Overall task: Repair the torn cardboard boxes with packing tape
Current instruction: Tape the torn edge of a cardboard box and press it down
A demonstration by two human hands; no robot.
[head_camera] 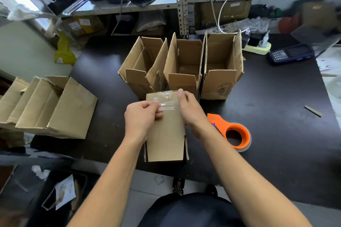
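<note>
Far left of frame, a stack of flattened boxes (pixel 46 105) sits on the tabletop (pixel 103 83), well apart from your hands, not in play now. Centre frame: the box you're fixing (pixel 166 134) lies w/ its long axis running straight away from you, near end at the tabletop edge, far end up against the row of three open boxes (pixel 181 64). Your left hand (pixel 142 116) is curled, pinching the left end of a clear tape strip (pixel 167 106). The strip crosses the box's top face near the far end, i.e. at right angles to the long axis; some crumpled tape (pixel 165 95) sits just beyond it at the far edge. Your right hand (pixel 188 106) is over the strip's right end at the box's right edge, fingers bent; can't tell if it's pinching the tape or pressing it down. Both hands are about equally near, one per end, so the smoothing prob. goes across the box, left to right, not along it. Right of the box, near your right forearm: the orange tape dispenser (pixel 234 134) on the tabletop, right hand nearer for the next strip.
</note>
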